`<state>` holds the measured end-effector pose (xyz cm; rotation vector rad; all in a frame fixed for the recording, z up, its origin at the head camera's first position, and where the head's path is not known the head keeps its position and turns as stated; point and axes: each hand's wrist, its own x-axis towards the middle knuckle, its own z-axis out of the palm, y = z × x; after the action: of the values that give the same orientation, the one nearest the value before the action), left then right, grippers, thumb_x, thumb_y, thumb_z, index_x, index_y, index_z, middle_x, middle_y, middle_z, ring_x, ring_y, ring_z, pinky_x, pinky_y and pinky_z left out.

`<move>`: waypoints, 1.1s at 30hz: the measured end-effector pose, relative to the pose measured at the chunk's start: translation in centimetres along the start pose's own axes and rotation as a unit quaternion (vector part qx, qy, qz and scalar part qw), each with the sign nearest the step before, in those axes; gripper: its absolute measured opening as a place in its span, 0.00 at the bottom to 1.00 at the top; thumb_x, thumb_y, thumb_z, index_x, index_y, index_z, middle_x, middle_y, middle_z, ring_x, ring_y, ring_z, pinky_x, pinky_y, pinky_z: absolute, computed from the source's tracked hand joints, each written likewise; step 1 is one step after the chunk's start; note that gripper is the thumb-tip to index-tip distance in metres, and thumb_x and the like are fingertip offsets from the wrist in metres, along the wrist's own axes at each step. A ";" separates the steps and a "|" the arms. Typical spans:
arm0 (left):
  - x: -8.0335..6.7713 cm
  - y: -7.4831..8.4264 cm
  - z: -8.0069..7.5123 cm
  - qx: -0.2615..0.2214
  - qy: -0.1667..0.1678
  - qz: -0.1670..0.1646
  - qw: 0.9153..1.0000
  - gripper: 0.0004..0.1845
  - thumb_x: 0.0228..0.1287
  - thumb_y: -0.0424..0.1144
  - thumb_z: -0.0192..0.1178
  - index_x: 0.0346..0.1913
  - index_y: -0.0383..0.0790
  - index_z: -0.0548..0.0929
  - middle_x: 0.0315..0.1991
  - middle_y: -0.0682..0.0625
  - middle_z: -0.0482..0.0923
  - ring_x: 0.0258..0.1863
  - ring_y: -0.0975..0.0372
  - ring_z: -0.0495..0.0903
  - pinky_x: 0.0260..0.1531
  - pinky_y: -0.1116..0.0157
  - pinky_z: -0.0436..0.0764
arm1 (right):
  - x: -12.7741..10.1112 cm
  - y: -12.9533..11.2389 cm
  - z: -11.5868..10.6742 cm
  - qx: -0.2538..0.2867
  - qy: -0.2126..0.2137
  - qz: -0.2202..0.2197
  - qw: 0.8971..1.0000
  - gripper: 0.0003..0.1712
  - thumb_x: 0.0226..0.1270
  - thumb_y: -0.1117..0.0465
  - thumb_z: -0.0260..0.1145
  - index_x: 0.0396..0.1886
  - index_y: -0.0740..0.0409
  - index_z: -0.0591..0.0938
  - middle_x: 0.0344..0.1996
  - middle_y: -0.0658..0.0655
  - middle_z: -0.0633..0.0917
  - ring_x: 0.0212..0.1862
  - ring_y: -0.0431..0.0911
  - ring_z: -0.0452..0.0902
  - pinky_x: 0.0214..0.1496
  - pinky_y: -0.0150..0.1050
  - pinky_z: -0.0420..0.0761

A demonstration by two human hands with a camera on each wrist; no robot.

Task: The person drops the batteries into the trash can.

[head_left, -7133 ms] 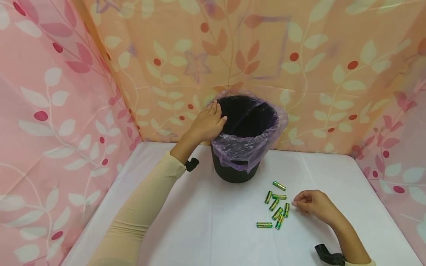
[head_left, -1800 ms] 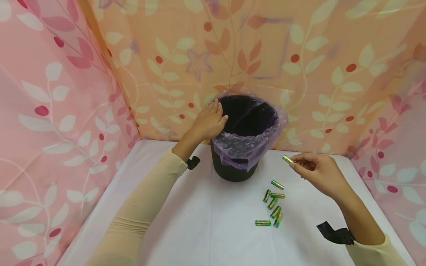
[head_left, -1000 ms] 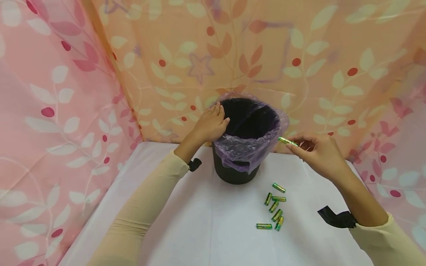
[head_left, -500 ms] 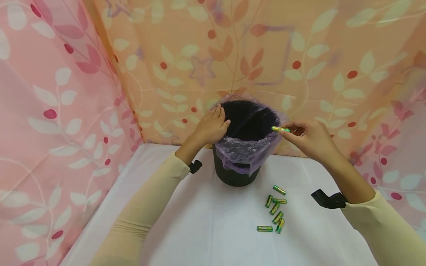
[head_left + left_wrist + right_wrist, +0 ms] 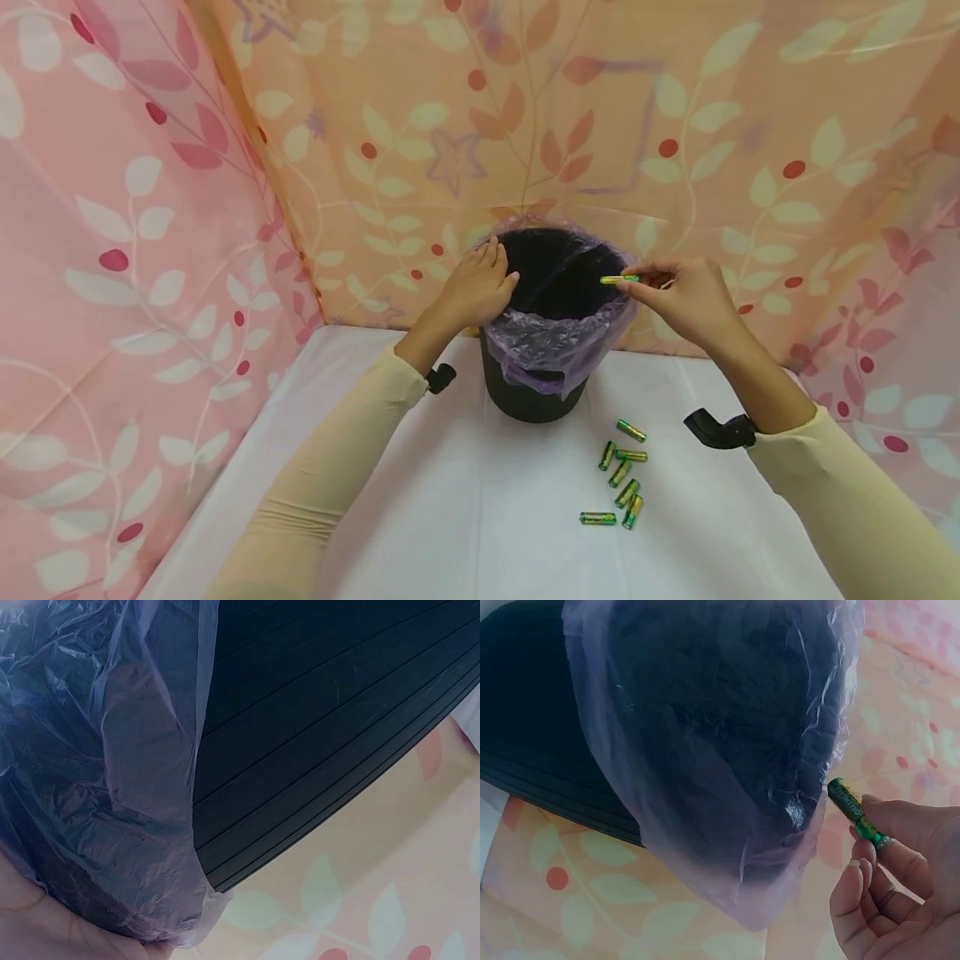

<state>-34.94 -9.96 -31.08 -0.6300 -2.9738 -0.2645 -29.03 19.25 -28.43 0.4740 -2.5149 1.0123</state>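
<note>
A white tablecloth (image 5: pixel 465 500) is spread over the table. The space is closed in by a pink leaf-printed curtain (image 5: pixel 135 250) on the left and right, and an orange leaf-printed curtain (image 5: pixel 570 108) is hung behind it.

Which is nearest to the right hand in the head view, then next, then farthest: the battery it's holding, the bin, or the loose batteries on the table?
1. Held battery: pinched in the right hand, over the bin's right rim.
2. Bin: just left of the hand, with the purple liner over its rim.
3. Loose batteries: on the white table, below the hand and nearer the camera.
</note>
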 end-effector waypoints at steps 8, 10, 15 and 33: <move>0.1 0.0 0.0 0.001 -0.002 0.001 1.000 0.36 0.83 0.52 0.32 0.80 0.29 0.47 0.82 0.38 0.39 0.81 0.50 0.38 0.79 0.55 0.39 | 1.7 -0.1 0.7 -0.008 -0.009 -0.017 1.000 0.09 0.63 0.60 0.76 0.41 0.58 0.92 0.29 0.55 0.87 0.31 0.42 0.80 0.28 0.27 0.75; 0.1 0.0 0.1 0.001 0.002 0.002 1.000 0.36 0.83 0.52 0.32 0.80 0.29 0.47 0.82 0.37 0.39 0.81 0.50 0.39 0.79 0.55 0.39 | 2.1 -0.2 0.8 -0.015 -0.015 -0.015 1.000 0.09 0.63 0.60 0.75 0.42 0.58 0.91 0.29 0.55 0.87 0.32 0.43 0.80 0.28 0.28 0.75; 0.0 0.1 0.0 -0.002 0.000 0.001 1.000 0.36 0.83 0.52 0.32 0.80 0.29 0.47 0.82 0.37 0.39 0.81 0.50 0.39 0.79 0.55 0.39 | 2.9 -0.3 1.3 -0.021 -0.037 -0.011 0.999 0.11 0.64 0.59 0.75 0.43 0.60 0.91 0.30 0.56 0.88 0.33 0.47 0.81 0.26 0.30 0.75; 0.1 0.1 0.1 0.001 0.002 0.003 1.000 0.36 0.83 0.52 0.32 0.80 0.28 0.48 0.82 0.37 0.39 0.81 0.49 0.40 0.79 0.55 0.40 | 3.3 -0.7 3.2 0.000 -0.037 -0.044 0.998 0.10 0.65 0.63 0.73 0.43 0.62 0.90 0.35 0.59 0.90 0.36 0.53 0.87 0.31 0.24 0.76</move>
<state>-35.04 -9.80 -31.18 -0.6374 -2.9673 -0.2620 -32.36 15.92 -28.61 0.6287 -2.5336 0.9788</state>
